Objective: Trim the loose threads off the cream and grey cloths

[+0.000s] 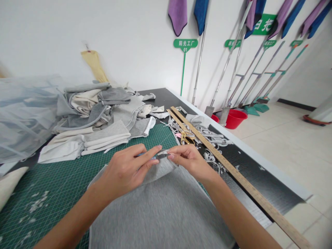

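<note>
grey fabric [166, 207] lies flat on the green cutting mat [59, 186] of the worktop, only its far edge in work. left hand [127, 169] pinches a small blue tool [153, 156] at that edge; right hand [188, 159] grips the same edge beside it, while piled cloth pieces [98, 114] wait behind.

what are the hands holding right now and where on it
Both hands pinch the far edge of the grey fabric; the left hand also grips a small blue-handled tool, its type unclear, beside the right hand.
</note>
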### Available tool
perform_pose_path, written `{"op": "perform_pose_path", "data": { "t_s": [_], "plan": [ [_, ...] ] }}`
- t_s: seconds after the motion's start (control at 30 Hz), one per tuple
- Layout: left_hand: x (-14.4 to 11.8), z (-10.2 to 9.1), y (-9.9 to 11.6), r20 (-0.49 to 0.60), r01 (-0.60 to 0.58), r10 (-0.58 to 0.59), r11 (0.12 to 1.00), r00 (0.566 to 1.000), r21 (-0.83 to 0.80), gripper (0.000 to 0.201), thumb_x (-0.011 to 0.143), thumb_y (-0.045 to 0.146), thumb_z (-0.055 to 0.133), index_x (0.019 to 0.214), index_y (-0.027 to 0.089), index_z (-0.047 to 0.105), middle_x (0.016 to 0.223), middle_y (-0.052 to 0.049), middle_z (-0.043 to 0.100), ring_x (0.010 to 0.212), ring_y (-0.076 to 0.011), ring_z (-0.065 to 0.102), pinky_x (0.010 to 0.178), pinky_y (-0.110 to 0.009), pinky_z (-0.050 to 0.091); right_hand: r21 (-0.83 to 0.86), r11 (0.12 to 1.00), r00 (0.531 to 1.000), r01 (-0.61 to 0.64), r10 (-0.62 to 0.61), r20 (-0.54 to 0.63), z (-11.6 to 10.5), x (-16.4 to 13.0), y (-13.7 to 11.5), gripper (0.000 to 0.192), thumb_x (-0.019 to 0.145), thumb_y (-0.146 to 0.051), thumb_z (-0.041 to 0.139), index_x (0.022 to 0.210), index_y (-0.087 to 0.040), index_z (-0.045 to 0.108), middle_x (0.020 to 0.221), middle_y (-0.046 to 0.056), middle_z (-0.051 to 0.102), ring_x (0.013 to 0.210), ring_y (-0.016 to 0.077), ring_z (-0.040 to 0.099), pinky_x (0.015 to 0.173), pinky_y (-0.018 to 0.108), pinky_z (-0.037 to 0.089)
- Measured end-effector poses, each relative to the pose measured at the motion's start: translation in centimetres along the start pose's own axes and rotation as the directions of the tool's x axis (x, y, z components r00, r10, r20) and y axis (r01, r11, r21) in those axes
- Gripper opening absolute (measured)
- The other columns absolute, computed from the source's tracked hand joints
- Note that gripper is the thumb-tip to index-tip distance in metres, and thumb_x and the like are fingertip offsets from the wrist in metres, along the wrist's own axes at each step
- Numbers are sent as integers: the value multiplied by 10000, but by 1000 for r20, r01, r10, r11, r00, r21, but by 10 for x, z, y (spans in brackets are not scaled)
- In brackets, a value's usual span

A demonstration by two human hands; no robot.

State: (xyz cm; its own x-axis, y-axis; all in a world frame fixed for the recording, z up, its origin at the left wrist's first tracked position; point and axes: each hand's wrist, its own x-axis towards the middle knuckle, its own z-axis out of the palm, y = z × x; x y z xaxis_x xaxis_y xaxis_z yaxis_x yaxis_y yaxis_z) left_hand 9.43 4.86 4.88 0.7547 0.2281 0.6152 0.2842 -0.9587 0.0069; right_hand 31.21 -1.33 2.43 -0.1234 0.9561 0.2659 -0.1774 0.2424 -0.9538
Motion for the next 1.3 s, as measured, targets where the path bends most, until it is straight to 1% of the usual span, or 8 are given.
{"op": "perform_pose_path", "data": {
  "t_s": [0.27,0.5,0.63,0.73,0.83,0.9,1.1,1.3],
  "plan": [
    [-3,1,0,-62,-44,54,986,997,162,442,915,236,642,1342,163,558,780,-5,559,659,-111,505,577,-246,400,117,987,994,-109,108,10,3,-2,2,189,776,-336,763,842,-161,790,758,32,710,644,115,547,627,246,410],
    [-1,-3,-3,-32,-149,160,960,987,236,455,892,222,670,1332,166,566,739,8,542,641,-120,491,557,-266,377,162,979,992,-124,123,12,3,-1,2,185,760,-325,768,749,-140,759,604,-20,597,542,78,419,547,225,313],
    [-2,-4,-6,-14,-169,178,953,984,250,459,886,221,674,1330,176,566,745,9,545,645,-128,495,563,-276,376,145,982,993,-120,117,33,2,-1,2,198,769,-334,760,785,-136,768,653,-2,636,572,85,458,563,225,335],
    [-4,-4,-7,10,-192,197,946,980,262,493,881,218,678,1355,193,543,758,5,557,660,-140,505,570,-284,375,134,982,991,-130,124,55,0,-1,4,205,775,-341,754,817,-141,775,652,-2,632,559,79,434,528,216,297],
    [-5,-3,-7,34,-187,184,952,982,241,486,888,217,668,1356,192,539,768,0,558,671,-145,510,575,-288,380,122,983,989,-140,132,74,-3,-1,4,188,791,-330,738,781,-144,766,577,-30,554,514,66,344,489,217,231],
    [-4,-3,-6,43,-166,160,963,986,212,458,903,228,649,1347,187,545,768,-3,551,666,-145,509,568,-288,380,103,986,990,-129,122,74,-3,-1,4,191,793,-332,738,760,-145,759,559,-37,526,512,69,326,485,220,227],
    [-1,-6,-6,91,-111,102,988,991,108,424,932,273,610,1347,211,553,790,-9,562,656,-136,511,564,-273,390,92,992,993,-83,75,89,-3,-1,2,185,800,-325,744,762,-145,761,562,-36,543,513,67,385,519,214,326],
    [1,-10,-6,108,-58,62,998,992,-36,394,933,268,612,1321,207,583,813,-10,589,645,-112,510,566,-247,400,83,993,990,-86,76,116,-3,-2,1,194,798,-333,758,848,-148,784,660,-1,660,566,80,497,562,215,383]
  ]
}}
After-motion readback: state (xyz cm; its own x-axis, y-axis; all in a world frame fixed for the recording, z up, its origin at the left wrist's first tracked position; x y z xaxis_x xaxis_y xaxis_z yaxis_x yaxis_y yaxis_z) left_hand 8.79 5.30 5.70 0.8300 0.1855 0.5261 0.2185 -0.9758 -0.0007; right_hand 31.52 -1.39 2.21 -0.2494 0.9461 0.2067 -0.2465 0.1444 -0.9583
